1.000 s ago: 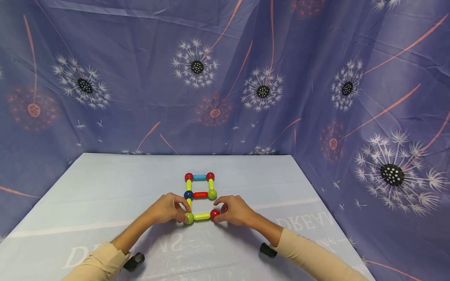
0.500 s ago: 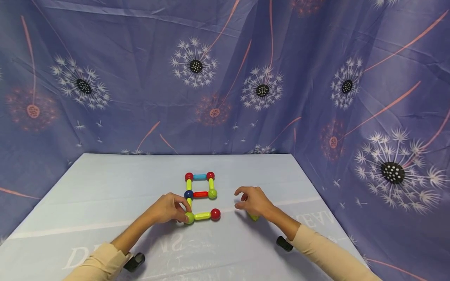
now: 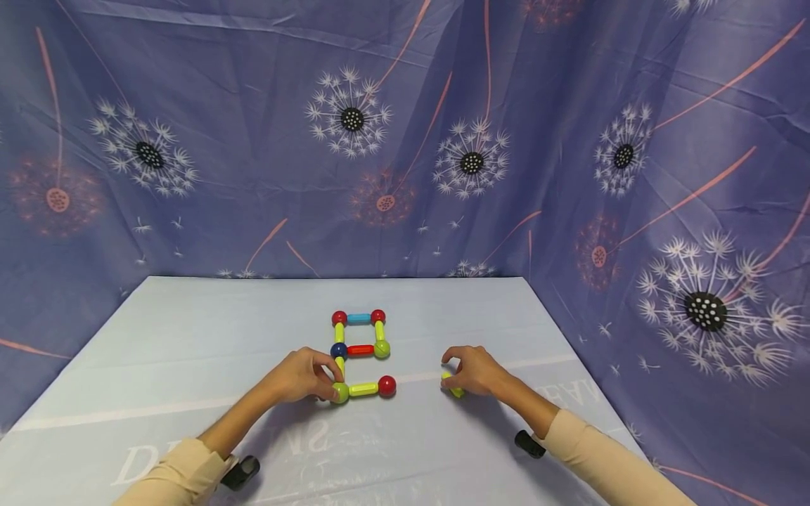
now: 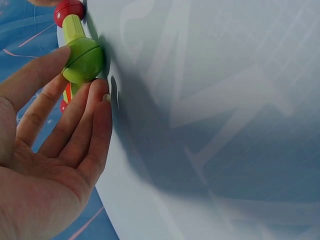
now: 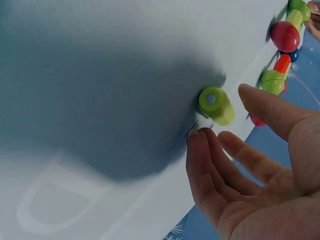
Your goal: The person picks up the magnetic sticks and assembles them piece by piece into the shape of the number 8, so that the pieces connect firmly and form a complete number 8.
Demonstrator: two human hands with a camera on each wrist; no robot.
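My left hand (image 3: 304, 377) pinches the green ball (image 4: 86, 61) at the near left corner of a magnetic ball-and-rod figure lying on the table. From that ball a yellow-green rod (image 3: 363, 389) runs right to a red ball (image 3: 387, 386). Behind them, a blue ball (image 3: 339, 350), a red rod (image 3: 361, 350), another green ball (image 3: 382, 348), two red balls and a blue rod (image 3: 358, 318) form a small square with yellow-green sides. My right hand (image 3: 479, 371) is over a loose yellow-green rod (image 5: 218, 106), thumb and fingers spread on either side of it.
A pale cloth with faint printed lettering covers the table (image 3: 221, 323). Purple curtains (image 3: 253, 140) with dandelion prints stand behind and at the sides. A black wrist device (image 3: 241, 472) sits under the left forearm, another (image 3: 529, 444) under the right.
My right hand has left the red ball and moved right, to the loose yellow-green rod. The left hand stays on the green ball, and the figure has kept its shape.
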